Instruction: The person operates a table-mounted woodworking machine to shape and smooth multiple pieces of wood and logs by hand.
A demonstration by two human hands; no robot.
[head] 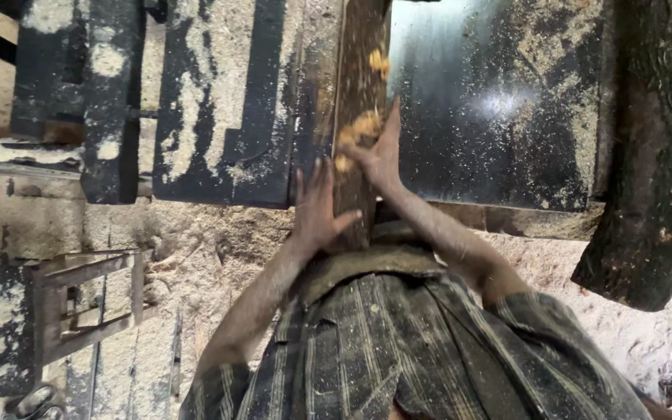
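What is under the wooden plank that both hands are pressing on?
The plank lies on a dark metal machine table dusted with sawdust, left hand and right hand flat against its near end. The table surface directly beneath the plank is covered, as is any blade.

No packages, labels, signs or screens show anywhere in this view, folks, from the top edge right down to the bottom.
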